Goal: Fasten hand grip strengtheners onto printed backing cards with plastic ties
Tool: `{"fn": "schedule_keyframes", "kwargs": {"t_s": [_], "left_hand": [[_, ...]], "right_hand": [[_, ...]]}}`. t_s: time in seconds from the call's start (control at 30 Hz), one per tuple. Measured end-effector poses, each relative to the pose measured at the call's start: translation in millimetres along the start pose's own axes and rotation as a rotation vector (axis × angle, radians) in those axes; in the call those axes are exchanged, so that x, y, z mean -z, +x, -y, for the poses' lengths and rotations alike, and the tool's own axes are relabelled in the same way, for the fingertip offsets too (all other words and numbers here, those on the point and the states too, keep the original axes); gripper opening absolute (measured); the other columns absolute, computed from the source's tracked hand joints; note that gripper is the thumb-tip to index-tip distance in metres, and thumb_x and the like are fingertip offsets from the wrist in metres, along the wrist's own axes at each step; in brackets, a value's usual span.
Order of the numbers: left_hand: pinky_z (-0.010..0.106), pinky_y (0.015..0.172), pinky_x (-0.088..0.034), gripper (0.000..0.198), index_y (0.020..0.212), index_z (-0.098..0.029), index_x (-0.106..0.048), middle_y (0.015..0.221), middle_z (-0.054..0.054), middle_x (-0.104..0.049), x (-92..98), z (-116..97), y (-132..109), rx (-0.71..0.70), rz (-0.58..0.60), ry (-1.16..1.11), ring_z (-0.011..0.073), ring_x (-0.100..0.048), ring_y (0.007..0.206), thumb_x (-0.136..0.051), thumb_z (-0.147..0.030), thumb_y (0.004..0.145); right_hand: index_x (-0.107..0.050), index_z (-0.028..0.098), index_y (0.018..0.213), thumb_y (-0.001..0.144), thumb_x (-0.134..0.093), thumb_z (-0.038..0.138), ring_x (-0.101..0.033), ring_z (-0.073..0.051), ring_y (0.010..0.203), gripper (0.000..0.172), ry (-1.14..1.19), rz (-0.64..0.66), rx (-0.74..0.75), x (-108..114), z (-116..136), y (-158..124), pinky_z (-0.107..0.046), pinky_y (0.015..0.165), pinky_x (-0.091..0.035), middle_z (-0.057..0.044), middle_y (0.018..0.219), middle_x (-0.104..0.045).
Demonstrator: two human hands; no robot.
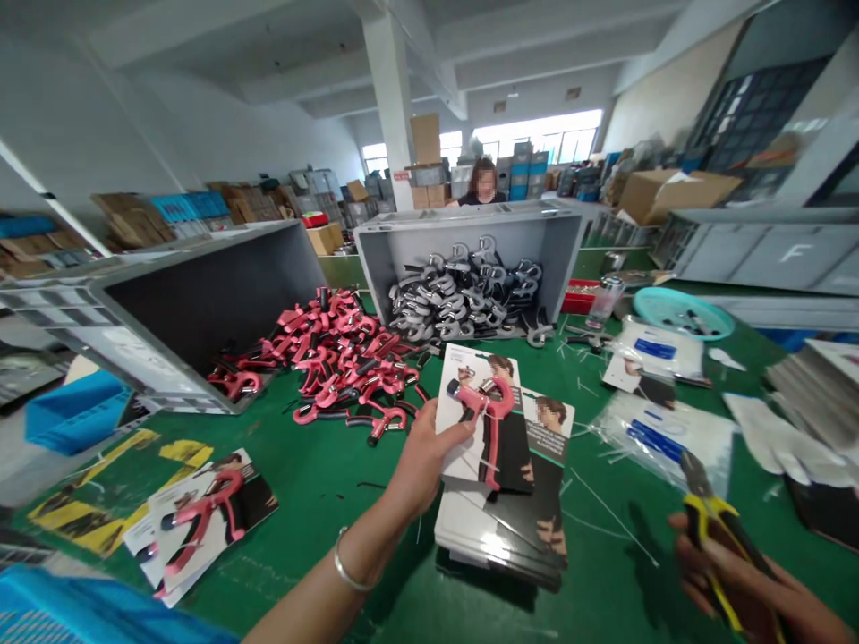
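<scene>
My left hand [426, 456] grips a printed backing card [460, 461] by its left edge, thumb on the front. On that card lies a pink hand tool [492, 438] with a hooked end and black grips. Just below is a stack of similar printed cards [500, 528], partly covered by the held one. My right hand [738, 572] is closed round pliers [715, 519] with yellow-and-black handles, jaws pointing up, to the right of the stack. Thin white ties [614, 514] are scattered between. At the left, more carded pink tools [201, 523] lie overlapping on the green table [315, 555].
A pile of pink tools [349, 349] spills from a tipped grey crate [201, 241]. Another crate [470, 217] holds grey tools [463, 291]. Plastic bags [671, 438], a white glove [771, 438] and a turquoise dish [684, 309] lie right. A person [484, 183] is behind the crates.
</scene>
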State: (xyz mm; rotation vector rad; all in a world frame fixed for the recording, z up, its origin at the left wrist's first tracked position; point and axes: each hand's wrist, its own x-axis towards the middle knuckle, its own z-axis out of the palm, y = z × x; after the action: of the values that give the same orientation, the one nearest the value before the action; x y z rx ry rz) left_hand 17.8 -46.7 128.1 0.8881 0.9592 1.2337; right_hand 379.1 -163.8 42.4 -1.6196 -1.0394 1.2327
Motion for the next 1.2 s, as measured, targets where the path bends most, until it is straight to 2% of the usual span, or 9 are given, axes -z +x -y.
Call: {"fn": "schedule_keyframes", "kwargs": {"t_s": [0.07, 0.1, 0.2, 0.27, 0.37, 0.63, 0.8, 0.97, 1.2], "left_hand": [[0.027, 0.068, -0.047, 0.041, 0.104, -0.015, -0.063, 0.095, 0.006, -0.07, -11.8, 9.8, 7.8, 0.053, 0.04, -0.034, 0.0164, -0.064, 0.073, -0.077, -0.028, 0.068], [0.027, 0.067, -0.047, 0.04, 0.103, -0.015, -0.064, 0.093, 0.007, -0.071, -15.7, 14.3, 11.0, 0.072, 0.052, -0.039, 0.0165, -0.064, 0.072, -0.077, -0.028, 0.067], [0.026, 0.067, -0.046, 0.039, 0.102, -0.014, -0.066, 0.09, 0.007, -0.071, -18.2, 22.8, 15.4, 0.068, 0.052, -0.029, 0.0163, -0.064, 0.072, -0.077, -0.027, 0.067], [0.026, 0.071, -0.046, 0.039, 0.103, -0.014, -0.066, 0.094, 0.007, -0.072, -15.6, 24.2, 14.0, 0.038, 0.041, -0.032, 0.0168, -0.064, 0.076, -0.076, -0.026, 0.068], [0.027, 0.073, -0.047, 0.04, 0.106, -0.014, -0.065, 0.098, 0.008, -0.072, -13.1, 23.0, 10.0, 0.03, 0.036, -0.047, 0.0185, -0.065, 0.08, -0.075, -0.025, 0.069], [0.028, 0.075, -0.047, 0.039, 0.107, -0.015, -0.064, 0.101, 0.008, -0.072, -12.1, 24.7, 12.7, 0.042, 0.026, -0.027, 0.0203, -0.066, 0.085, -0.073, -0.026, 0.071], [0.03, 0.075, -0.048, 0.039, 0.109, -0.015, -0.063, 0.1, 0.008, -0.071, -8.2, 27.1, 13.1, 0.03, 0.038, -0.009, 0.0217, -0.066, 0.087, -0.072, -0.026, 0.073], [0.029, 0.077, -0.047, 0.036, 0.109, -0.015, -0.063, 0.104, 0.008, -0.07, -10.4, 23.4, 10.7, 0.024, 0.01, 0.028, 0.0214, -0.065, 0.092, -0.07, -0.023, 0.074], [0.028, 0.076, -0.048, 0.036, 0.107, -0.016, -0.064, 0.1, 0.006, -0.072, -9.0, 27.8, 8.4, 0.016, 0.018, -0.007, 0.02, -0.066, 0.087, -0.072, -0.024, 0.073]], "right_hand": [[-0.06, 0.022, 0.123, 0.085, -0.054, 0.058, -0.068, -0.027, 0.072, 0.053, -0.096, 0.108, 0.063, -13.1, 37.3, 3.6, -0.043, 0.07, -0.059, -0.009, 0.095, -0.071], [-0.058, 0.023, 0.127, 0.087, -0.054, 0.055, -0.069, -0.027, 0.08, 0.051, -0.246, 0.164, 0.134, -22.5, 55.9, 8.1, -0.043, 0.077, -0.058, -0.01, 0.104, -0.07], [-0.052, 0.022, 0.134, 0.092, -0.052, 0.046, -0.062, -0.03, 0.105, 0.049, -0.792, 0.11, 0.571, -54.4, 98.0, 31.2, -0.048, 0.094, -0.05, -0.012, 0.122, -0.063], [-0.045, 0.019, 0.142, 0.092, -0.052, 0.036, -0.058, -0.033, 0.105, 0.053, -1.091, 0.059, 0.791, -73.6, 111.2, 49.0, -0.052, 0.092, -0.048, -0.015, 0.123, -0.061], [-0.036, 0.017, 0.148, 0.088, -0.055, 0.025, -0.055, -0.033, 0.101, 0.063, -1.326, 0.011, 0.933, -93.6, 116.1, 67.2, -0.05, 0.086, -0.048, -0.016, 0.127, -0.059], [-0.031, 0.015, 0.15, 0.086, -0.055, 0.02, -0.051, -0.031, 0.102, 0.068, -1.402, 0.005, 0.971, -100.0, 119.3, 65.6, -0.046, 0.089, -0.045, -0.016, 0.136, -0.054], [-0.033, 0.014, 0.149, 0.084, -0.057, 0.019, -0.05, -0.032, 0.102, 0.07, -1.421, 0.016, 0.995, -98.6, 123.9, 67.1, -0.047, 0.089, -0.046, -0.016, 0.129, -0.057], [-0.04, 0.012, 0.144, 0.085, -0.056, 0.019, -0.055, -0.031, 0.101, 0.062, -1.41, 0.034, 1.029, -101.6, 124.5, 70.3, -0.045, 0.089, -0.049, -0.016, 0.12, -0.061], [-0.051, 0.015, 0.133, 0.088, -0.048, 0.018, -0.066, -0.027, 0.103, 0.045, -1.321, 0.171, 0.935, -91.4, 124.0, 81.4, -0.039, 0.082, -0.055, -0.018, 0.131, -0.06]]}}
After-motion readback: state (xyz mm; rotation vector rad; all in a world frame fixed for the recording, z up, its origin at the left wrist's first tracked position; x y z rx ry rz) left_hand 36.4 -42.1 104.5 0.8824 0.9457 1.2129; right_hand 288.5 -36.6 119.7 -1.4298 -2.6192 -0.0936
